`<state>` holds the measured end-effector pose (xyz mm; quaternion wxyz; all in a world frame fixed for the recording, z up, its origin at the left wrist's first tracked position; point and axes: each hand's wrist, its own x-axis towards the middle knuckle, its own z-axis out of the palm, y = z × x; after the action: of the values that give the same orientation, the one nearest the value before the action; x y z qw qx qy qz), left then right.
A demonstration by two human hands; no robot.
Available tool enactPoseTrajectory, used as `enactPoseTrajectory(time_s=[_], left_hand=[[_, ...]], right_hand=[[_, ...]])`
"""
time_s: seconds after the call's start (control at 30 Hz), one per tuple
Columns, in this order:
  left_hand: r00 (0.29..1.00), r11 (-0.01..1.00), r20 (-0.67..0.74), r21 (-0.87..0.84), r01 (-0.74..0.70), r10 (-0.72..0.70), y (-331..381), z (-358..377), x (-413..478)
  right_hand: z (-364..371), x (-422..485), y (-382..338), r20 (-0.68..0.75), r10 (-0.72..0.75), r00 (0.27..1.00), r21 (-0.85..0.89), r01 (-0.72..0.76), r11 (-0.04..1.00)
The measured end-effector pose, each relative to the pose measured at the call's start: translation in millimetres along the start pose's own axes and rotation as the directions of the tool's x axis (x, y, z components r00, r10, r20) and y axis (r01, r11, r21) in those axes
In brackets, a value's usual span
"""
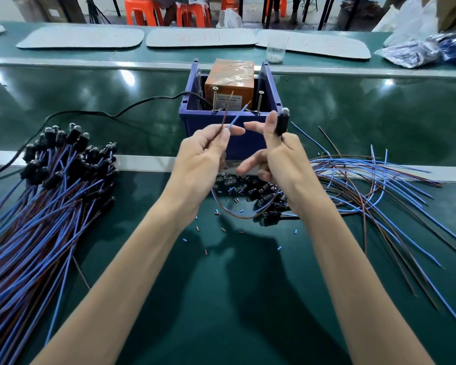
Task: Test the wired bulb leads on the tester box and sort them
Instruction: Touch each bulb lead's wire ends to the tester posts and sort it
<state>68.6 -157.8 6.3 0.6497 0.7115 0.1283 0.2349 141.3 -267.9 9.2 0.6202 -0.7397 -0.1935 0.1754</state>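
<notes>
while left hand (203,159) pinches lead ends (239,115), right hand (282,159) grips bulb (282,122); tester box (229,80) behind, lead bundle (50,193) left.

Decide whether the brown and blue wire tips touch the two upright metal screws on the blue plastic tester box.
Apart: head view shows the brown wire tip and blue wire tip between the screws, with visible gaps.

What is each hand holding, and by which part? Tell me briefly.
The left hand pinches the brown and blue wire ends just below their bare tips. The right hand holds the black bulb socket by its body.
</notes>
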Motion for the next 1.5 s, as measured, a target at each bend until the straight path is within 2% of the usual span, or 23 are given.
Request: enactPoseTrajectory(time_s=[0.13,0.27,0.4,0.53,0.67,0.77,0.83,1.0,1.07,1.2,1.37,1.5], left_hand=[[0.998,0.998,-0.048,-0.043,-0.044,0.042,3.0,1.7,-2.5],[0.995,0.986,-0.103,-0.169,-0.007,-0.011,1.9,3.8,-2.6],[0.984,0.975,-0.169,-0.224,0.011,-0.049,0.7,6.6,-5.6],[0.974,0.956,-0.196,-0.287,0.053,-0.113,4.8,9.8,-7.1],[0.957,0.884,-0.192,-0.454,0.109,-0.217,9.5,15.2,-9.8],[0.957,0.819,-0.161,-0.563,0.112,-0.242,10.7,18.0,-12.0],[0.951,0.808,-0.191,-0.582,0.089,-0.242,10.0,17.9,-12.0],[0.912,0.867,-0.336,-0.497,0.042,-0.237,5.6,9.2,-5.8],[0.900,0.902,-0.377,-0.429,0.040,-0.219,2.4,6.8,-4.0],[0.919,0.950,-0.362,-0.309,0.043,-0.159,-2.3,8.4,-4.2],[0.941,0.977,-0.304,-0.193,0.094,-0.151,-12.1,10.1,-3.4],[0.952,0.998,-0.303,-0.044,0.038,-0.049,-16.4,9.3,-2.0]], right_hand=[[1.0,0.8,-0.7,0.004,0.002,1.000,-0.009,-0.002,1.000],[6.9,-1.9,-2.6,0.060,-0.018,0.998,0.112,0.012,0.994],[14.4,-7.6,-1.3,0.029,-0.118,0.993,0.184,0.111,0.977],[16.9,-11.6,-5.3,0.033,-0.111,0.993,0.349,0.093,0.932],[19.2,-14.7,-7.8,0.110,-0.081,0.991,0.439,0.025,0.898],[21.5,-15.4,-9.4,0.085,-0.052,0.995,0.459,0.008,0.889],[23.4,-14.7,-8.9,0.063,-0.041,0.997,0.420,0.010,0.907],[19.9,-11.8,-12.9,0.047,-0.024,0.999,0.494,-0.002,0.870],[14.8,-9.1,-12.2,-0.017,-0.035,0.999,0.475,0.039,0.879],[3.7,-3.4,-7.9,-0.166,-0.043,0.985,0.390,0.105,0.915],[-4.3,0.8,-3.1,-0.247,-0.002,0.969,0.360,0.094,0.928],[-7.5,2.9,-2.1,-0.269,0.026,0.963,0.373,0.079,0.924]])
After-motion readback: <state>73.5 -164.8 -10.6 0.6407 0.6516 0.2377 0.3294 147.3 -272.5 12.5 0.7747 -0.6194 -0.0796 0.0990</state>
